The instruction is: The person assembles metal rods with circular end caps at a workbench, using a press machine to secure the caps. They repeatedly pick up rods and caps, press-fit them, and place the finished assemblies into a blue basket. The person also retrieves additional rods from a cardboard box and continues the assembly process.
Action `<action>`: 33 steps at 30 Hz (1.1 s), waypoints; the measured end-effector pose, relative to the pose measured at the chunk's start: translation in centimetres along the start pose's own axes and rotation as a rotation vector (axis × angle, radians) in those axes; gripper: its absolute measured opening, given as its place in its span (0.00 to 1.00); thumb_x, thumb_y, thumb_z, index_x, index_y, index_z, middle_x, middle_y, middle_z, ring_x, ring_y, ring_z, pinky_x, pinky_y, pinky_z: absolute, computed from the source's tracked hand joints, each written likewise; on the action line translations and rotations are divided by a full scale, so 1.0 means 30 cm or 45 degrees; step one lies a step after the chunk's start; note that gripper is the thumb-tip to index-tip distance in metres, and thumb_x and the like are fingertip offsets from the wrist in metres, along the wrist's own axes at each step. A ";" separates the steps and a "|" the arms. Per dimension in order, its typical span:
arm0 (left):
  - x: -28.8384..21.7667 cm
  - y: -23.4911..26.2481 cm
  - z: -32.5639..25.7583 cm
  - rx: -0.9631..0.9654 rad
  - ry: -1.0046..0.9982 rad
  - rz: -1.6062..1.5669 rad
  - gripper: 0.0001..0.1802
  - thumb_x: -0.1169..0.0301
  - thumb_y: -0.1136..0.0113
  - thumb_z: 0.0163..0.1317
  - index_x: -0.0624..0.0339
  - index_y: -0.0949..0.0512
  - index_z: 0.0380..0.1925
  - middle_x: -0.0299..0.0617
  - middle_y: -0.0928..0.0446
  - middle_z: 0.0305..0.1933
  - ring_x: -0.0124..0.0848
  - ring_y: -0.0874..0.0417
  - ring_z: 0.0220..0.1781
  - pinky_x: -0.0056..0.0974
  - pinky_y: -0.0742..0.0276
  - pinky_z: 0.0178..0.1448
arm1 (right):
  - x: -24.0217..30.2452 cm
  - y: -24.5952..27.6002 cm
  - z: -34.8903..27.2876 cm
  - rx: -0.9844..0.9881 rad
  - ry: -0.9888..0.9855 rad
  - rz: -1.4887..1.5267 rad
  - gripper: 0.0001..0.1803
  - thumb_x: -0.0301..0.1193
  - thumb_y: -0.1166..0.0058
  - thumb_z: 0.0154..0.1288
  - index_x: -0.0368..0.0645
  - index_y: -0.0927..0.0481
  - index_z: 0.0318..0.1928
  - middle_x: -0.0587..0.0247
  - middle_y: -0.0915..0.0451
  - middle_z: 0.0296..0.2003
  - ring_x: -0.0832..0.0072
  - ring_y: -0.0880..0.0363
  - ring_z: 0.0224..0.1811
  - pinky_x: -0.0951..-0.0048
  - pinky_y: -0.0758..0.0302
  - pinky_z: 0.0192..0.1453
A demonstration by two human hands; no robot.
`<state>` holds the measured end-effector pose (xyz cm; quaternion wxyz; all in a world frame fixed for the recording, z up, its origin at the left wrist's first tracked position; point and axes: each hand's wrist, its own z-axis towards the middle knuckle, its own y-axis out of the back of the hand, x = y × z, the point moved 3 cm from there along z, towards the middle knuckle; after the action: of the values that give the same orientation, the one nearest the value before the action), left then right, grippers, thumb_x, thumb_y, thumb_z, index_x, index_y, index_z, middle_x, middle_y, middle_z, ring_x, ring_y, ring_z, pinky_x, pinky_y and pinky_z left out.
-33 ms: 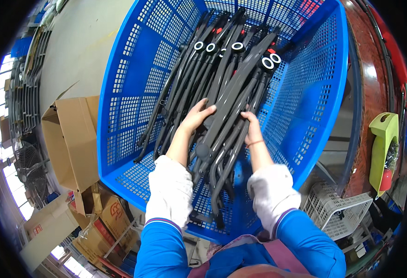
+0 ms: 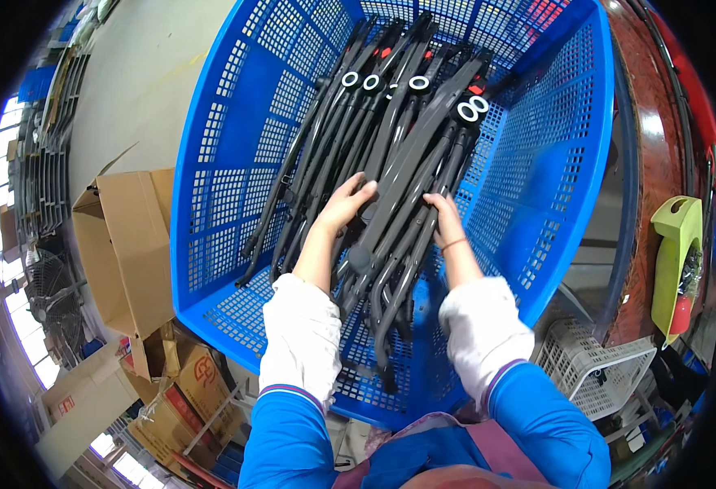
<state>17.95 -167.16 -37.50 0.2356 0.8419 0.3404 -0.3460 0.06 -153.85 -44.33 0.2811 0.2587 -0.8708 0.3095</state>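
A large blue perforated plastic basket (image 2: pixel 191 244) stands in front of me. Inside lies a row of black folded tubular frames (image 2: pixel 325 155), slanted side by side, with white rings and small red parts near their far ends. My left hand (image 2: pixel 344 208) is closed on the left side of the rightmost black folded frame (image 2: pixel 411 167), thumb on top and some fingers hidden. On its other side my right hand (image 2: pixel 448 218) grips the tubes, with fingertips partly out of sight. Near my left wrist a round black knob (image 2: pixel 360 259) shows on the frame.
An opened cardboard box (image 2: pixel 134 244) stands left of the basket, with more cartons (image 2: pixel 195 375) below it. To the right are a reddish-brown tabletop (image 2: pixel 655 163), a yellow-green holder (image 2: pixel 674 261) and a white plastic crate (image 2: pixel 594 367). A black fan (image 2: pixel 48 297) stands far left.
The held frame has shifted slightly, its white rings tilting and its lower end moving a little. My right forearm has moved slightly right; both hands keep their places on the frame.
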 end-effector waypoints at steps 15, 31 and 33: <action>0.413 -0.080 -0.815 0.450 0.088 0.976 0.37 0.48 0.39 0.59 0.69 0.27 0.57 0.63 0.28 0.59 0.55 0.28 0.63 0.46 0.31 0.65 | -0.043 -0.050 -0.637 0.127 0.075 -0.996 0.27 0.45 0.40 0.60 0.36 0.20 0.51 0.47 0.17 0.45 0.60 0.17 0.49 0.66 0.23 0.55; 0.177 -0.333 -1.483 1.154 -0.536 1.344 0.27 0.50 0.37 0.62 0.66 0.21 0.45 0.49 0.17 0.37 0.35 0.17 0.41 0.41 0.23 0.46 | -0.017 0.257 -2.381 -0.386 0.652 -1.014 0.20 0.42 0.42 0.61 0.40 0.20 0.46 0.51 0.16 0.37 0.55 0.18 0.40 0.59 0.23 0.45; 0.176 -0.516 -1.534 1.051 -0.856 1.540 0.24 0.54 0.36 0.61 0.64 0.21 0.47 0.51 0.17 0.39 0.43 0.15 0.43 0.41 0.22 0.47 | -0.122 0.365 -2.546 -0.543 0.733 -0.981 0.18 0.40 0.42 0.60 0.40 0.19 0.43 0.51 0.16 0.36 0.55 0.17 0.40 0.58 0.22 0.44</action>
<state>28.77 -125.72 -14.04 0.1419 0.7506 -0.4186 -0.4912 20.95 -93.17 -1.35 0.6486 0.4017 -0.6438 0.0582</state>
